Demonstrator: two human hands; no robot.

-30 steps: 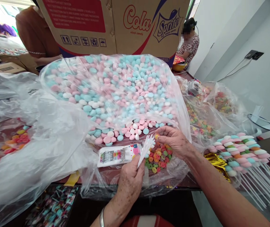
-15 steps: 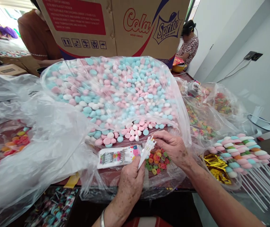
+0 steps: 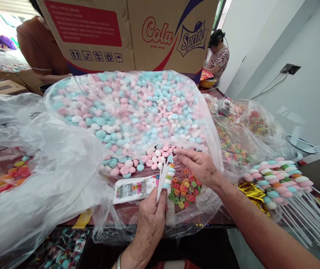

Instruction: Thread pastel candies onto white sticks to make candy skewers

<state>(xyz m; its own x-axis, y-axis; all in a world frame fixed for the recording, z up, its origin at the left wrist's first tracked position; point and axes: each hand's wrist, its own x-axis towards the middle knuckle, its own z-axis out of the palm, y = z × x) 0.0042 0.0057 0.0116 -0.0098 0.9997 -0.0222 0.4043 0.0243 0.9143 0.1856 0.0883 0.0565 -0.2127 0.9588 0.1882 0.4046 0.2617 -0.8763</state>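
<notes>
My left hand (image 3: pixel 152 213) is closed around a bundle of white candy sticks (image 3: pixel 161 183). Held with them is a candy skewer (image 3: pixel 169 176) stacked with white, blue, yellow and orange sweets. My right hand (image 3: pixel 200 164) hovers just above and right of the skewer's top, fingers stretched towards the loose pink, white and blue candies (image 3: pixel 154 158); nothing shows in it. Those candies spill from the mouth of a large clear plastic bag (image 3: pixel 132 108). Gummy rings (image 3: pixel 186 188) in red, orange and green lie right of the skewer. Left of the sticks rests a printed white packet (image 3: pixel 134 188).
Finished candy skewers (image 3: pixel 286 179) are stacked at the right beside gold ties (image 3: pixel 252 194). A big cardboard box (image 3: pixel 137 37) stands behind the bag. Bagged gummies (image 3: pixel 238 145) lie at right, crumpled plastic (image 3: pixel 36 179) at left. Two other people are at the back.
My right hand has moved left and slightly up, its fingers stretching out. My left hand has shifted left and turned, so the stacked skewer now shows beside the sticks. The view has shifted slightly.
</notes>
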